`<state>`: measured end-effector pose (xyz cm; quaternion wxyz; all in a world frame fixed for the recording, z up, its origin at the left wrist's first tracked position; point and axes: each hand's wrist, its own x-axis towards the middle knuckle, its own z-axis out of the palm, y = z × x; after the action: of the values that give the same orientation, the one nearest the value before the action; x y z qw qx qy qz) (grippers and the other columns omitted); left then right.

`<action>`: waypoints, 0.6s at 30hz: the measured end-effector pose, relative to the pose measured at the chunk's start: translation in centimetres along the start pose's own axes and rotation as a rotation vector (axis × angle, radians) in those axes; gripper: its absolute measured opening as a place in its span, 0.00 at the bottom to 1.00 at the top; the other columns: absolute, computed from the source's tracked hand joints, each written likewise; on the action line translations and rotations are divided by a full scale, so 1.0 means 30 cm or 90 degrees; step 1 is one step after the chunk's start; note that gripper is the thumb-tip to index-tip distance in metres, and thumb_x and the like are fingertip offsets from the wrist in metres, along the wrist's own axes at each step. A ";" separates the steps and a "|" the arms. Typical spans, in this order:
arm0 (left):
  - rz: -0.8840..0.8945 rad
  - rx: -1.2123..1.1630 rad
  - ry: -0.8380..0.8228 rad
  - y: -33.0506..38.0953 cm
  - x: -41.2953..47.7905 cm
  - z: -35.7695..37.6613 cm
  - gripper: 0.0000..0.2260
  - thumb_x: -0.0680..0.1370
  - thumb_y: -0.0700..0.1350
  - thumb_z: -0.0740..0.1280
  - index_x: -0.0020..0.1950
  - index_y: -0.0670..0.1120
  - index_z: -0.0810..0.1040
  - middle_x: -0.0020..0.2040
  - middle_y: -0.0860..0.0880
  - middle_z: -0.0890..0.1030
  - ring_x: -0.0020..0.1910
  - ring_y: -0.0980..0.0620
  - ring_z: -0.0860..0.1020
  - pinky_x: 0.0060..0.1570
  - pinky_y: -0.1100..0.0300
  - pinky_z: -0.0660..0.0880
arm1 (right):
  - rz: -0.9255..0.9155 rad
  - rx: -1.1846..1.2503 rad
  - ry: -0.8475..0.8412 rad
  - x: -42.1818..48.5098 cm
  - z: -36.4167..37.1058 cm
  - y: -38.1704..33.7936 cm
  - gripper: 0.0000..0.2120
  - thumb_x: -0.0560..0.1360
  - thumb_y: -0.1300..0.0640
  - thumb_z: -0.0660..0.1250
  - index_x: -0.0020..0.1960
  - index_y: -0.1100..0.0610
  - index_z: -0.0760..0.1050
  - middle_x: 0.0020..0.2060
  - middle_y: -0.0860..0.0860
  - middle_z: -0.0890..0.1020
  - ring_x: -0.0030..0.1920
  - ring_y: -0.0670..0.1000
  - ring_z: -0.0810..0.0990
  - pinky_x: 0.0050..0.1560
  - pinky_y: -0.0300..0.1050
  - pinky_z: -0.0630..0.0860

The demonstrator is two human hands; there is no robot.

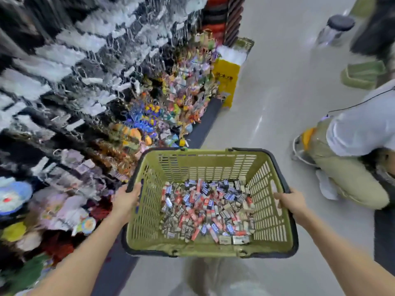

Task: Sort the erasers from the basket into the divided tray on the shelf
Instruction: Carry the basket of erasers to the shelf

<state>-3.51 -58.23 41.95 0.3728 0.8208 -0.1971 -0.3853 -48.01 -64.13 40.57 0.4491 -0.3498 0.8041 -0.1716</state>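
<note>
**Watch out: the basket could tip and spill**

You hold the green basket [210, 201] up in the air with both hands. Your left hand [126, 199] is closed around the basket's left edge. Your right hand [291, 200] is closed around its right edge. Neither hand has an eraser in it.

The erasers [206, 210] lie in a big loose pile on the bottom of the basket. The pile reaches from the far wall down to the near right corner. Not one looks to be sorted yet.

If you tilt the basket, the pile can slide to one side. Then that side gets heavy and the basket can twist in your grip. Small erasers may also slip out through the holes in the walls.

The shelf [70, 99] on your left is packed with hanging toys and is very blurry. I cannot find the divided tray there. If you swing the basket that way, its left edge may knock things off.

A person [350, 150] crouches close to the basket's far right corner. You may bump them.
</note>
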 end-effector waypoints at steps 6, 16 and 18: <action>0.110 0.109 -0.044 0.449 0.220 0.296 0.14 0.79 0.46 0.65 0.58 0.37 0.76 0.33 0.43 0.78 0.29 0.50 0.76 0.32 0.60 0.74 | -0.001 0.113 0.046 0.313 -0.152 -0.283 0.07 0.67 0.57 0.74 0.40 0.53 0.76 0.25 0.52 0.77 0.28 0.52 0.75 0.34 0.46 0.73; 0.149 0.112 -0.160 1.108 0.714 0.851 0.12 0.78 0.45 0.67 0.57 0.38 0.76 0.33 0.45 0.74 0.26 0.50 0.71 0.17 0.68 0.65 | 0.014 0.185 0.151 0.841 -0.299 -0.723 0.05 0.69 0.67 0.70 0.40 0.62 0.74 0.24 0.56 0.73 0.25 0.53 0.69 0.30 0.45 0.67; 0.157 0.129 -0.209 1.237 0.818 0.968 0.11 0.79 0.46 0.66 0.55 0.39 0.76 0.38 0.43 0.76 0.31 0.46 0.73 0.24 0.61 0.70 | 0.030 0.194 0.172 0.959 -0.330 -0.807 0.04 0.69 0.66 0.70 0.42 0.62 0.75 0.25 0.56 0.73 0.26 0.54 0.70 0.32 0.46 0.68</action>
<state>-12.15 -110.49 46.03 0.2955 0.7501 -0.3918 -0.4433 -56.57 -101.98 42.86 0.3889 -0.2326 0.8297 -0.3261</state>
